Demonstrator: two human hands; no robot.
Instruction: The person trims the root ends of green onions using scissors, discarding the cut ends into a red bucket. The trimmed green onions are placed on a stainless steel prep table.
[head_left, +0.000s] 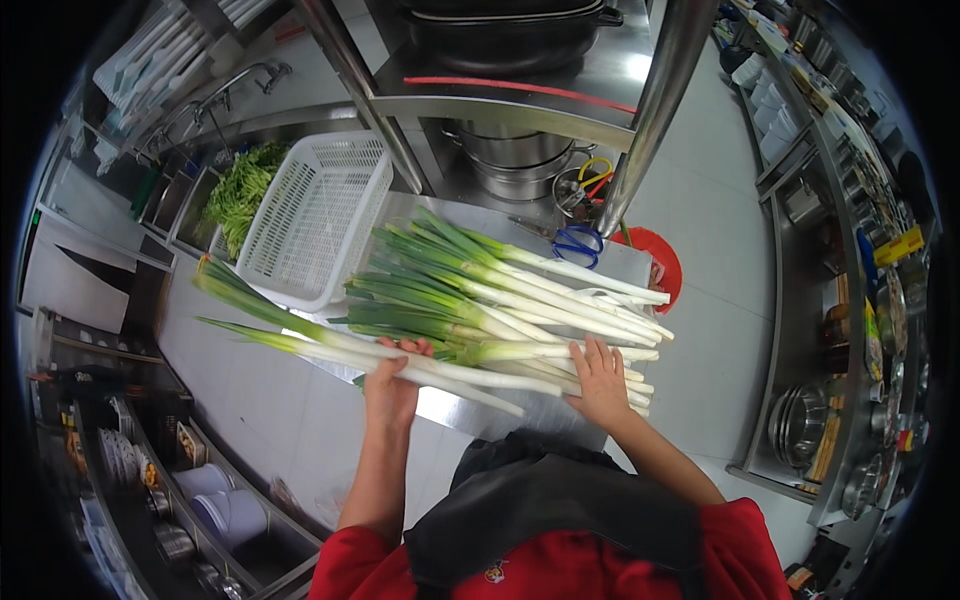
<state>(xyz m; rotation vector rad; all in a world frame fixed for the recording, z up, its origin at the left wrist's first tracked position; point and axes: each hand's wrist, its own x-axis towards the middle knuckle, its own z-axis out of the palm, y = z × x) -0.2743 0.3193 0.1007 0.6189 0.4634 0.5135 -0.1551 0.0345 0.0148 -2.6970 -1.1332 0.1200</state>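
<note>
Two long leeks or large green onions (450, 370) lie across my left hand (396, 375), which grips them around the white stalks; their green tops point left. A pile of the same vegetable (480, 292) covers the steel worktable (465, 416), green leaves to the left and white root ends to the right. My right hand (602, 379) rests with spread fingers on the near stalks of the pile, and whether it grips one I cannot tell. Blue-handled scissors (576, 246) lie behind the pile.
A white plastic basket (300, 217) stands at the table's left, with leafy greens (244, 191) in a sink beyond. A red basin (664, 251) is off the right corner. Metal posts (660, 112) rise behind, around stacked steel pots (517, 161) and a holder (570, 191) with tools.
</note>
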